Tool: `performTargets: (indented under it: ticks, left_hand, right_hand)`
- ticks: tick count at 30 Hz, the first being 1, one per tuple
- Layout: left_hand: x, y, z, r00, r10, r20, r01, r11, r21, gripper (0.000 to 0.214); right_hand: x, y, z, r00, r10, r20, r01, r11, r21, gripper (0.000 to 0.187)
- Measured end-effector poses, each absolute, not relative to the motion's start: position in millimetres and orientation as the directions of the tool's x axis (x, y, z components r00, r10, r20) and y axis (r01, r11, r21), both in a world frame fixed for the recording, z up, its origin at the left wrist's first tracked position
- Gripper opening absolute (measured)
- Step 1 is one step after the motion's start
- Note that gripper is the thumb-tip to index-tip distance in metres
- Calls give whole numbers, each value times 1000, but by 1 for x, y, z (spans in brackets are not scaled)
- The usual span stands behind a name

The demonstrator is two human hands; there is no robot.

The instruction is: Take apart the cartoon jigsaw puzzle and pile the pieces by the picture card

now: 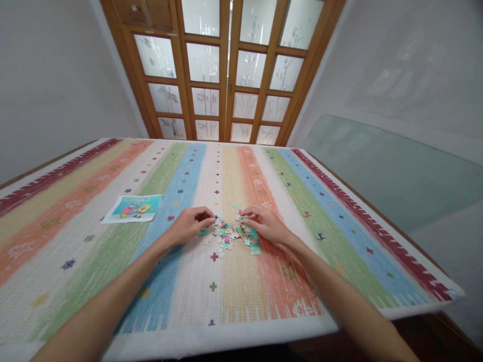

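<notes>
A loose heap of small jigsaw puzzle pieces, teal, pink, yellow and grey-backed, lies on the striped tablecloth between my two hands. At its left edge is my left hand, thumb and forefinger pinched together; whatever is between them is too small to make out. My right hand reaches in from the other side, its fingertips closed on a small puzzle piece. Below the right fingers, a few teal pieces seem joined in a strip. A picture card with two cartoon figures lies flat to the left.
The striped tablecloth covers a wide table, its near edge close to my forearms. Beyond the far edge stands a wooden door with glass panes. A pale glass-like panel leans along the right wall.
</notes>
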State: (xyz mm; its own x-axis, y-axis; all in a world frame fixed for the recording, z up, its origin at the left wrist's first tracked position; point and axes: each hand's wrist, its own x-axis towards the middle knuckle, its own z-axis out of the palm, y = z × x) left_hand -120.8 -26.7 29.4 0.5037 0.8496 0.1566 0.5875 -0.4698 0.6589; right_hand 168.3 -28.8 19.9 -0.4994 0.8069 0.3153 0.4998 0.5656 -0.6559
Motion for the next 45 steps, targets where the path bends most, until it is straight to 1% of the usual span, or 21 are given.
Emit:
performTargets:
  ticks: [2,4,6,7,10,13,15,17,19,21,23,25,27,29,32,33,37,41,43,45]
  left_hand:
    - [-117,-28,28,481,859,175,606,-470,642,26]
    - [-117,-29,26,462,865,194,631,-475,613,23]
    - [-120,-29,25,450,870,203,659,-476,582,21]
    - [-121,-29,24,450,871,196,671,-475,570,22]
    - [-124,-30,22,475,867,149,683,-470,559,22]
    - [-119,-33,21,504,855,117,663,-471,583,16]
    - [-114,-34,20,522,847,99,639,-466,612,14]
    - [-109,-35,22,547,833,80,608,-461,646,17]
    - [-108,-36,27,572,817,70,580,-463,670,21]
    - [-112,-36,35,584,808,75,569,-474,672,21]
    - [-120,-36,43,587,806,78,584,-488,649,18]
    - [-129,-37,48,610,791,41,631,-517,578,26]
    - [-136,-38,49,630,776,-11,667,-534,519,30]
    - [-139,-39,46,645,763,-44,676,-543,499,32]
    - [-135,-40,41,665,744,-57,657,-548,518,26]
    - [-132,-41,39,670,740,-57,651,-548,526,22]
    - [-120,-40,37,668,743,-43,642,-546,538,9]
    - [-113,-43,40,663,749,-9,633,-553,542,7]
    - [-115,-45,42,674,738,-11,628,-566,534,16]
    - [-120,-46,43,686,727,-30,631,-574,522,29]
  right_hand:
    - [161,-33,21,-533,770,350,517,624,-586,19]
    - [160,-35,22,-540,763,356,585,644,-493,21]
    - [167,-34,24,-538,783,313,650,621,-437,26]
    - [172,-34,25,-539,797,272,673,602,-430,29]
    - [187,-31,27,-562,818,125,697,549,-461,36]
    - [191,-29,27,-594,802,60,680,540,-496,36]
    - [189,-29,24,-591,804,60,671,532,-517,33]
    - [185,-30,21,-583,810,64,663,521,-538,31]
    - [183,-30,18,-578,813,73,648,511,-565,35]
    - [182,-30,16,-564,822,85,630,494,-600,40]
    - [183,-29,17,-544,835,88,618,469,-631,42]
    - [185,-28,19,-530,843,87,621,456,-638,36]
    - [188,-28,22,-540,839,70,639,463,-614,32]
    - [190,-29,25,-563,825,39,659,477,-581,38]
    - [192,-30,27,-577,817,13,670,482,-564,52]
    - [192,-31,27,-575,818,12,671,480,-565,51]
    - [189,-31,25,-551,834,7,664,444,-601,38]
    - [186,-30,23,-487,872,-53,658,326,-679,36]
    - [185,-30,22,-483,873,-73,637,292,-713,35]
    - [184,-29,20,-487,872,-55,602,289,-744,33]
